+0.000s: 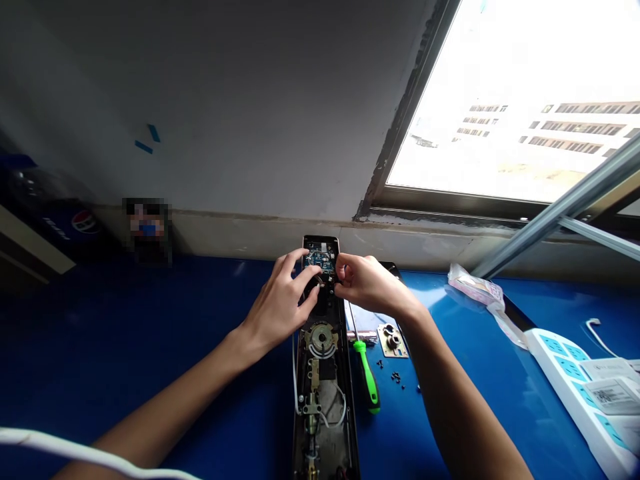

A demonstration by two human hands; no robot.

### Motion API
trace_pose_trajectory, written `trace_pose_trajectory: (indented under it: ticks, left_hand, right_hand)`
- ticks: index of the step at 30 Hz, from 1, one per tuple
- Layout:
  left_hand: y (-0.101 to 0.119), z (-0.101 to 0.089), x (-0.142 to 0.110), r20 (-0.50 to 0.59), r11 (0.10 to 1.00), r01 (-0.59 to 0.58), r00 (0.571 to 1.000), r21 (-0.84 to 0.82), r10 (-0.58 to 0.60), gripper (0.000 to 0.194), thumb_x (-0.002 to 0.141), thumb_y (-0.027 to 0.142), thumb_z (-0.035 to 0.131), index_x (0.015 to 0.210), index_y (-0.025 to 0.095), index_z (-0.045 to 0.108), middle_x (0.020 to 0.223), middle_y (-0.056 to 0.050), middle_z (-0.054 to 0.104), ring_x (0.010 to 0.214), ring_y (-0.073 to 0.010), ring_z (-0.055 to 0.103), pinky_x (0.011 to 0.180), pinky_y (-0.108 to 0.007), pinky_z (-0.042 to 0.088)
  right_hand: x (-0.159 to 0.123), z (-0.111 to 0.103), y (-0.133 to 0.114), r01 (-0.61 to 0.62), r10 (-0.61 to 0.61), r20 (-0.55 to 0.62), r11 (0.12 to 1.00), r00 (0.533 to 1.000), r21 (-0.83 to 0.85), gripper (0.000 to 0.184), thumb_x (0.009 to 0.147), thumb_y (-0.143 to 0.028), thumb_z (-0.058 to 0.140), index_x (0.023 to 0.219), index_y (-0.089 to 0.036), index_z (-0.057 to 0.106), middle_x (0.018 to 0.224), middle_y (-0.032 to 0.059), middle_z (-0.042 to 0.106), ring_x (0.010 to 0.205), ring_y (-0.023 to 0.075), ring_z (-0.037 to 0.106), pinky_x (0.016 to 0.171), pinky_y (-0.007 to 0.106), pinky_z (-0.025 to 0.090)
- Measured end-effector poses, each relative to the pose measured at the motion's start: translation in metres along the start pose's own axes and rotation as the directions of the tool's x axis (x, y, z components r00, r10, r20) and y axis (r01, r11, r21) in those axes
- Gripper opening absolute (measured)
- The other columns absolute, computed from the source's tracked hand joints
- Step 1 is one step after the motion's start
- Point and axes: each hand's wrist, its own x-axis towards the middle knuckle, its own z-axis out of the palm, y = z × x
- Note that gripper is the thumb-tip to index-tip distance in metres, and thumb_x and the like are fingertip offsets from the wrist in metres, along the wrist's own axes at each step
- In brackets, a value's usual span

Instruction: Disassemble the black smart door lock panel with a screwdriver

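A long, narrow black lock housing [327,313] lies open on the table, its far end near the wall. At that end sits a blue circuit board [323,259]. My left hand [285,290] reaches over the housing's left edge, fingers apart, fingertips at the board and just below it. On the board's right side, my right hand [367,280] has its fingers curled in a pinch; whatever is between them is hidden. Nearer to me, the housing holds a round metal part [321,339], a brass-coloured mechanism [313,407] and a white wire [344,407].
Right of the housing lie a green-handled screwdriver [367,377], a square metal plate with a knob [393,341] and several small screws [397,377]. A white power strip [555,373] and a plastic bag [475,287] are farther right. A white cable [90,453] crosses the lower left.
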Motion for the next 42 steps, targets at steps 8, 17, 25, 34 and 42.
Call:
trace_pose_trajectory:
  ticks: [8,17,25,34,42]
  left_hand:
    - [0.006,0.006,-0.003,0.070,0.992,0.123,0.990,-0.017,-0.121,0.039,0.102,0.031,0.051,0.140,0.028,0.053,0.162,-0.011,0.032,0.130,-0.0356,0.059,0.107,-0.055,0.055]
    - [0.005,0.011,-0.005,0.119,0.983,0.145,0.984,-0.114,-0.131,0.042,0.102,0.032,0.052,0.143,0.031,0.050,0.168,-0.010,0.023,0.132,-0.0359,0.059,0.110,-0.056,0.053]
    - [0.002,0.014,-0.005,0.082,0.976,0.107,0.992,-0.189,-0.093,0.045,0.099,0.027,0.057,0.143,0.030,0.048,0.165,-0.011,0.028,0.142,-0.0347,0.051,0.116,-0.053,0.047]
    - [0.003,0.018,-0.007,0.100,0.967,0.138,0.988,-0.212,-0.119,0.045,0.100,0.027,0.055,0.145,0.029,0.047,0.167,-0.011,0.025,0.146,-0.0337,0.045,0.120,-0.052,0.043]
    - [0.002,0.020,-0.007,0.092,0.966,0.152,0.987,-0.208,-0.135,0.046,0.099,0.025,0.056,0.144,0.027,0.049,0.166,-0.013,0.027,0.145,-0.0351,0.046,0.119,-0.054,0.044]
  right_hand:
    - [0.000,0.004,0.002,-0.017,0.018,0.055,1.000,0.998,-0.023,0.020,0.071,-0.020,0.073,0.084,-0.023,0.058,0.070,-0.0029,0.065,0.056,0.0111,0.050,0.050,0.024,0.037]
    - [-0.008,0.004,-0.017,-0.043,0.038,-0.033,0.988,0.999,-0.151,0.023,0.070,-0.008,0.060,0.085,-0.023,0.054,0.072,-0.0009,0.061,0.054,0.0109,0.041,0.050,0.026,0.027]
    - [-0.012,0.030,-0.034,-0.141,0.102,-0.159,0.958,0.982,-0.251,0.021,0.084,-0.004,0.050,0.097,-0.021,0.054,0.074,0.0068,0.068,0.054,0.0168,0.052,0.051,0.030,0.020]
    - [-0.018,0.067,-0.018,-0.051,-0.028,-0.324,0.970,0.946,-0.236,0.022,0.092,-0.006,0.040,0.100,-0.020,0.054,0.088,0.0076,0.070,0.062,0.0176,0.058,0.058,0.029,0.031]
    - [-0.016,0.068,-0.009,0.056,-0.122,-0.408,0.984,0.905,-0.171,0.019,0.090,-0.007,0.043,0.088,-0.022,0.056,0.077,0.0017,0.064,0.061,0.0146,0.052,0.060,0.025,0.034]
